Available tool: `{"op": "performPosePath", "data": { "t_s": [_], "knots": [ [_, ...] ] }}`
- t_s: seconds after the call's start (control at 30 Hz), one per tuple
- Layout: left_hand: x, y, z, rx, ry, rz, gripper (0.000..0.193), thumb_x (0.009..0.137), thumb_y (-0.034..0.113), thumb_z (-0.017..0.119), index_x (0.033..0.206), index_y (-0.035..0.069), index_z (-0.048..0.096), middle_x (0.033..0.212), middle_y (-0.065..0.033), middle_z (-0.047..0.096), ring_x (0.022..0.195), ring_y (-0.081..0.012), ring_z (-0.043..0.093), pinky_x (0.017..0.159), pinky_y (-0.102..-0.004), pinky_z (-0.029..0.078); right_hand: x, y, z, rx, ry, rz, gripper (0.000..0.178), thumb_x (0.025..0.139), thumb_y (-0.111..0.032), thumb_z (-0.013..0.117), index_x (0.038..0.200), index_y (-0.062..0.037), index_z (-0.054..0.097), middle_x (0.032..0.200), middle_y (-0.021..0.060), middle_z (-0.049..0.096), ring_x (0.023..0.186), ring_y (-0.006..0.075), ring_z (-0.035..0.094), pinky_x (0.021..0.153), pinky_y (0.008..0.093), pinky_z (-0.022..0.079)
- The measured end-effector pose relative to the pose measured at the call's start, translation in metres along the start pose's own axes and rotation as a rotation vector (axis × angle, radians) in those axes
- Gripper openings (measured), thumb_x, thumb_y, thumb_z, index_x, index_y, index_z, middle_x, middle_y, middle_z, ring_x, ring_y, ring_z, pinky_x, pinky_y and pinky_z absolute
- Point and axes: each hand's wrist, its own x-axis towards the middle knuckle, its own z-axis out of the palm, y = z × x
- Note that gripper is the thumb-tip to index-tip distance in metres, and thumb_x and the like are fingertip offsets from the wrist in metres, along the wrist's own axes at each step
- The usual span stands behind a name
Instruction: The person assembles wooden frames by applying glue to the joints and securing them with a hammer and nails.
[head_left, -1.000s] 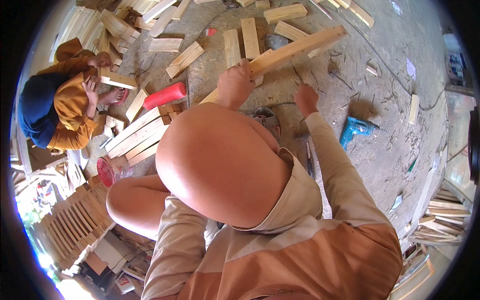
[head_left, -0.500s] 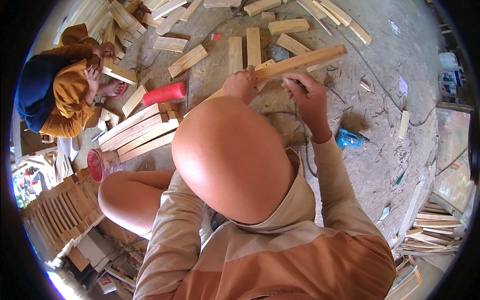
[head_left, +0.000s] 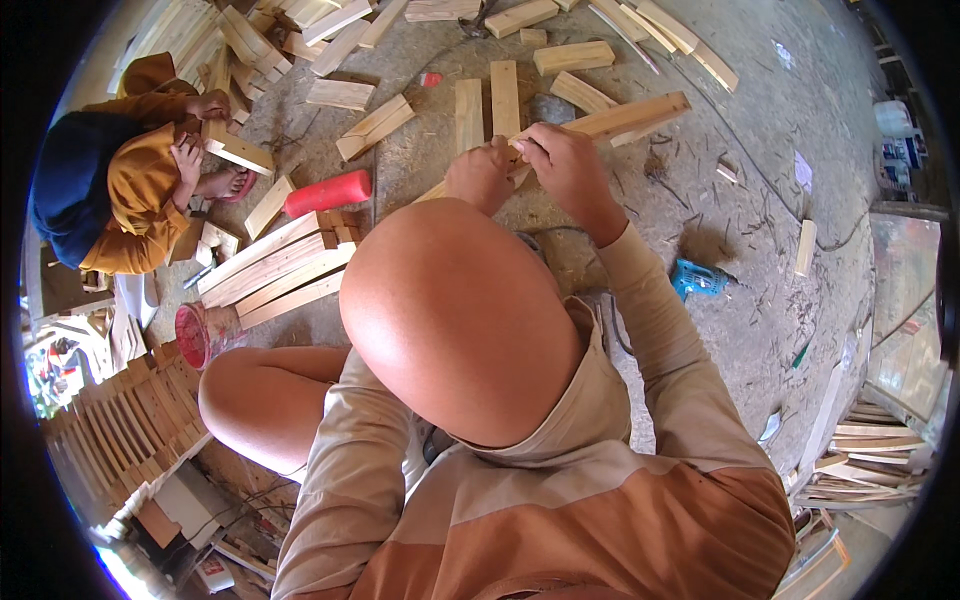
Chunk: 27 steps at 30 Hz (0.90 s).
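Note:
A long squared wooden bar (head_left: 635, 113) slants up to the right beyond my raised knee. My left hand (head_left: 480, 178) is closed around its nearer part, with the knuckles upward. Close beside it, my right hand (head_left: 572, 178) bends over the bar, thumb and fingers pinched together near the left hand's fingertips. Whatever the right hand pinches is too small or too hidden to make out. Part of the bar's near end is covered by the left hand and my knee (head_left: 455, 310).
A blue power drill (head_left: 697, 279) lies on the floor to the right. On the left are a red cylinder (head_left: 328, 192), stacked timber (head_left: 275, 270) and a red bucket (head_left: 192, 335). Another person (head_left: 130, 185) sits at far left holding a wood block (head_left: 238, 148). Several offcuts lie ahead.
My right hand has moved left along the bar, up against my left hand. A thin pale line seen earlier between the hands is now hidden. My left hand stays in place.

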Motion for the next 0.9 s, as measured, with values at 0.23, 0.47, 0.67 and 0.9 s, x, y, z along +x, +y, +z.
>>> {"op": "performPosePath", "data": {
  "t_s": [0.23, 0.47, 0.67, 0.9],
  "knots": [
    [0.005, 0.003, 0.001, -0.004, -0.001, 0.037, 0.022, 0.081, 0.018, 0.070, 0.096, 0.004, 0.061, 0.082, -0.0182, 0.070, 0.076, -0.0381, 0.070, 0.065, -0.0492, 0.055, 0.002, 0.001, 0.001, 0.000, 0.062, 0.002, 0.020, 0.093, -0.013, 0.063, 0.081, 0.0026, 0.059, 0.078, 0.0223, 0.062, 0.075, 0.0435, 0.060, 0.064, 0.0474, 0.046],
    [0.003, 0.000, 0.002, -0.005, 0.011, 0.035, 0.021, 0.082, 0.020, 0.069, 0.093, 0.004, 0.062, 0.080, -0.0184, 0.070, 0.074, -0.0384, 0.069, 0.066, -0.0497, 0.055, 0.005, 0.001, 0.003, -0.016, 0.015, 0.013, 0.019, 0.093, -0.013, 0.062, 0.082, 0.0024, 0.061, 0.080, 0.0221, 0.063, 0.076, 0.0435, 0.061, 0.065, 0.0484, 0.047],
    [0.002, 0.001, -0.002, 0.030, -0.055, 0.005, 0.021, 0.080, 0.019, 0.071, 0.096, 0.006, 0.064, 0.088, -0.0155, 0.073, 0.082, -0.0358, 0.071, 0.070, -0.0469, 0.057, 0.002, 0.005, 0.016, -0.141, 0.058, 0.020, 0.024, 0.093, -0.021, 0.064, 0.080, -0.0009, 0.060, 0.078, 0.0191, 0.064, 0.074, 0.0421, 0.062, 0.064, 0.0490, 0.048],
    [0.004, 0.003, -0.001, 0.000, -0.011, 0.029, 0.013, 0.083, 0.019, 0.064, 0.087, 0.007, 0.068, 0.083, -0.0158, 0.072, 0.078, -0.0365, 0.070, 0.069, -0.0472, 0.057, -0.015, 0.020, 0.042, -0.200, 0.245, 0.033, 0.031, 0.095, -0.029, 0.064, 0.077, -0.0049, 0.058, 0.074, 0.0157, 0.063, 0.069, 0.0387, 0.063, 0.058, 0.0465, 0.048]
  ]
}}
